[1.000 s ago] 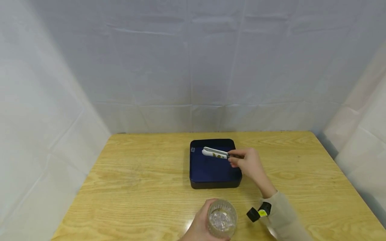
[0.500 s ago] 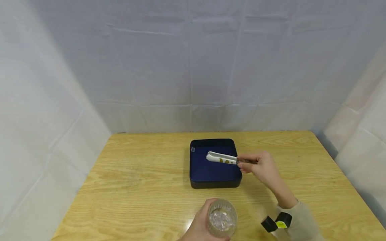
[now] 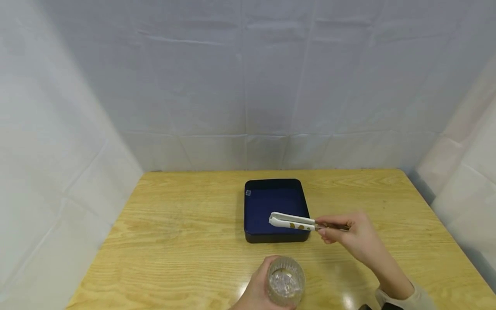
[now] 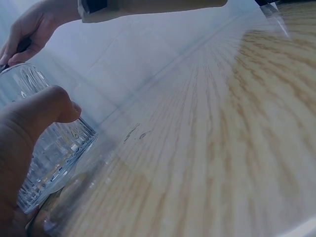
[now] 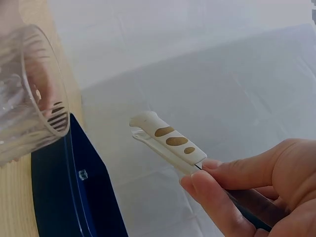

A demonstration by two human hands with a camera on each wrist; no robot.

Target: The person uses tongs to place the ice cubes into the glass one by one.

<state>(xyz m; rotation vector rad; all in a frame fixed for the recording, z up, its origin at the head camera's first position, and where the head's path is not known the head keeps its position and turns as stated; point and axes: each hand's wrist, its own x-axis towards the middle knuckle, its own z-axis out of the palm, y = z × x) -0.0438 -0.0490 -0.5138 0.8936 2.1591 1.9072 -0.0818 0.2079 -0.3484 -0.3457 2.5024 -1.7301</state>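
My right hand (image 3: 354,237) pinches small tongs (image 3: 296,224) between thumb and fingers, by the metal part behind their white, brown-spotted tips. The tongs hover over the front right of a dark blue square tray (image 3: 277,238), tips pointing left. Whether something small sits between the tips (image 5: 143,123) I cannot tell. My left hand (image 3: 255,288) grips a ribbed clear glass (image 3: 286,286), its thumb round the side in the left wrist view. Clear pieces lie at the bottom of the glass. One small clear cube (image 3: 248,193) lies in the tray's back left corner.
The tray and glass are on a wood-grain table (image 3: 174,241), the glass in front of the tray. White sheeting (image 3: 209,86) rises behind the table and along both sides.
My right hand has drawn the tongs toward me and to the right, from above the tray's middle to its front right. My left hand and the glass have stayed put.
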